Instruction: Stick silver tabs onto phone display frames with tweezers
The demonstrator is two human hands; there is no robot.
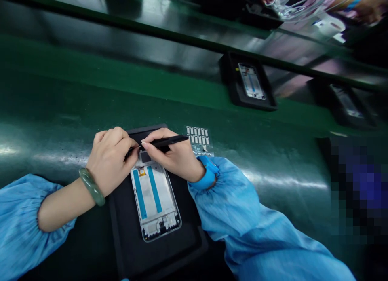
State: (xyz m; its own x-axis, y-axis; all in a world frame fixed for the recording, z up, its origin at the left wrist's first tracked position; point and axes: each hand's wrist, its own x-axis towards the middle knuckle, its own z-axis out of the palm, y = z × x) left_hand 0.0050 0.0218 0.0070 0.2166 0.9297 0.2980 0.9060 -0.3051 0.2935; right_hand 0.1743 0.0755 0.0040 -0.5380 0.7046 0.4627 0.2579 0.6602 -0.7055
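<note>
A phone frame with two blue adhesive strips lies in a black foam tray, its top end partly covered by my hands. My right hand is closed around slim black tweezers, held like a pen and pointing left over the frame's top end. Curled at the top left corner of the frame is my left hand. Its fingertips pinch together near the tweezers' tip; what lies between them is hidden. Just right of my right hand, a clear sheet of small white stickers rests on the green table.
Farther back, another black tray holds a second phone frame. A similar blurred tray stands right of it. Across the line are a person's hand, white cables and a white roll. A pixelated patch covers the right edge.
</note>
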